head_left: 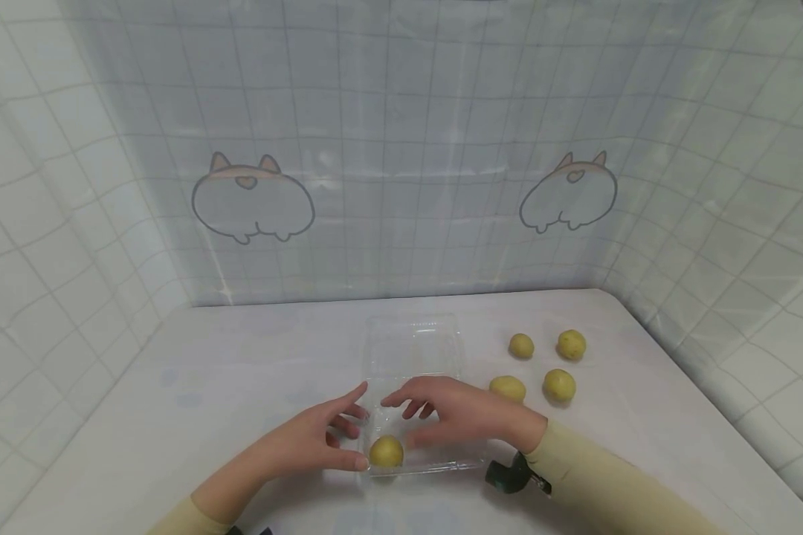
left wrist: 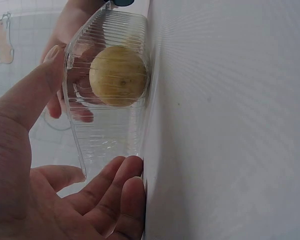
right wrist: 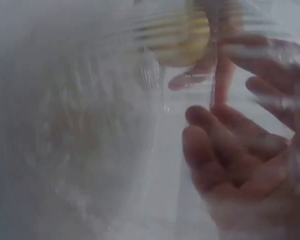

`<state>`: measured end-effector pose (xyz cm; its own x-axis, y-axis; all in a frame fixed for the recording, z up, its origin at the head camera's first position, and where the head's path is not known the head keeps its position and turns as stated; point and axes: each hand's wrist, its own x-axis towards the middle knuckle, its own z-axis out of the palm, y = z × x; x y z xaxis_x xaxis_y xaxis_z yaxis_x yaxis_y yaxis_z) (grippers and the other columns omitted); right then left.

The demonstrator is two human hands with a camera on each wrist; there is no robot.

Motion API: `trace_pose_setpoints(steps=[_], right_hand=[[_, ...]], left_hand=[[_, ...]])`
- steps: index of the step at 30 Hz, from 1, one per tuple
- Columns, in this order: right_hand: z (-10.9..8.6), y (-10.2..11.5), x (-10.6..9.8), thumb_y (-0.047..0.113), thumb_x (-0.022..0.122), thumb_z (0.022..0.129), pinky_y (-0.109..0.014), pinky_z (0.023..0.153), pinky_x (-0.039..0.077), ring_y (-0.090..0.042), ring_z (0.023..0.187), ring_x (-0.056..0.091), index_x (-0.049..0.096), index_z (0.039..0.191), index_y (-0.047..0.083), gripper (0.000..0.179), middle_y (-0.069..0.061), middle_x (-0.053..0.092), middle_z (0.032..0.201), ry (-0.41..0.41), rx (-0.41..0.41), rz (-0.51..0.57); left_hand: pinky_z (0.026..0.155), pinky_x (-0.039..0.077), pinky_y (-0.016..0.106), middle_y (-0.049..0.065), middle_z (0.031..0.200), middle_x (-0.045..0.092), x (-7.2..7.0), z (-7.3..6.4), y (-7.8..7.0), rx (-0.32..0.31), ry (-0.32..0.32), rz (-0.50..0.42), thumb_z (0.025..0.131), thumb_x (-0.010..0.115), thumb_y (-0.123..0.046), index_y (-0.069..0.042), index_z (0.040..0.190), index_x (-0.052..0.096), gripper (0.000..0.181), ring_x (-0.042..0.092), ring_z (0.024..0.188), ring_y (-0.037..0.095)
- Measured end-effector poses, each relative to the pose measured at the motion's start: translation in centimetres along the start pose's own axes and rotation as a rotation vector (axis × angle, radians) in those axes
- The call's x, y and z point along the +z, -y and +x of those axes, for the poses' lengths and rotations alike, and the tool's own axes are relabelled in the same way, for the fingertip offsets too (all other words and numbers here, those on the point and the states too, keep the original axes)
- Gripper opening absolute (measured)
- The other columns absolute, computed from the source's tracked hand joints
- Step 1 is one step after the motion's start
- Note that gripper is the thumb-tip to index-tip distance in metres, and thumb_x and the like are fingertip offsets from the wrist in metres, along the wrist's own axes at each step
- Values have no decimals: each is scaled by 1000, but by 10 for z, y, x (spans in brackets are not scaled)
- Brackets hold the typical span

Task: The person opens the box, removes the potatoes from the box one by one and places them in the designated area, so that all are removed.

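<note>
A clear plastic clamshell box (head_left: 435, 469) lies on the table with its lid (head_left: 411, 345) folded back. One small yellow potato (head_left: 386, 451) sits in the box's front left corner, seen through the ribbed wall in the left wrist view. My left hand (head_left: 317, 438) is at the box's left side, fingers spread; its thumb (left wrist: 45, 75) touches the rim. Over the box hovers my right hand (head_left: 451, 412), palm down, fingers loosely bent, with nothing in them. The right wrist view looks through hazy plastic at the right-hand fingers (right wrist: 240, 150) beside the potato (right wrist: 177, 37).
Several more potatoes (head_left: 559, 386) lie on the white table (head_left: 261, 349) to the right of the box, one partly behind the right forearm. A dark green wrist mount (head_left: 508, 475) hangs under the right wrist. Tile-patterned curtains (head_left: 401, 186) enclose the back and sides.
</note>
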<state>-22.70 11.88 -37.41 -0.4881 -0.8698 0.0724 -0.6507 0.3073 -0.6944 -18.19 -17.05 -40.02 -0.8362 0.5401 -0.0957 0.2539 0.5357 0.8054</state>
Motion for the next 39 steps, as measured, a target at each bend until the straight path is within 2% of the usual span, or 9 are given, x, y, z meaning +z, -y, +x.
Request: trace_pose_setpoints(steps=[8, 15, 25, 32, 39], right_hand=[[7, -3, 11, 32, 75, 89, -24, 88, 50, -3, 105, 62, 57, 138, 20, 53, 7, 59, 130, 67, -39, 2], [11, -5, 16, 27, 75, 91, -23, 87, 51, -2, 104, 62, 57, 138, 19, 52, 6, 59, 131, 83, -74, -18], [16, -9, 24, 21, 75, 91, -20, 86, 50, 2, 102, 61, 61, 132, 19, 44, 10, 61, 126, 90, -74, 4], [19, -13, 27, 23, 74, 91, -18, 85, 50, 3, 101, 60, 63, 131, 20, 42, 15, 61, 126, 104, -73, -8], [17, -11, 25, 13, 73, 92, -17, 85, 49, 3, 100, 60, 62, 132, 17, 42, 16, 63, 120, 138, -76, -8]], left_hand=[[87, 51, 34, -5, 134, 55, 0, 0, -1, -15, 11, -7, 81, 82, -41, -18, 159, 23, 100, 58, 111, 15], [87, 51, 33, -5, 132, 55, 0, 0, -2, -4, 7, -1, 81, 82, -41, -16, 159, 23, 100, 59, 111, 16], [86, 52, 33, 1, 134, 55, 0, 0, -3, -4, 11, -14, 81, 82, -39, -16, 159, 22, 101, 59, 112, 19], [87, 51, 32, -1, 134, 56, 1, -1, -2, -13, 4, -8, 81, 82, -40, -16, 159, 23, 101, 59, 112, 18], [86, 51, 33, -4, 135, 55, 1, -1, -4, -18, -2, 0, 81, 82, -41, -20, 159, 23, 101, 59, 112, 16]])
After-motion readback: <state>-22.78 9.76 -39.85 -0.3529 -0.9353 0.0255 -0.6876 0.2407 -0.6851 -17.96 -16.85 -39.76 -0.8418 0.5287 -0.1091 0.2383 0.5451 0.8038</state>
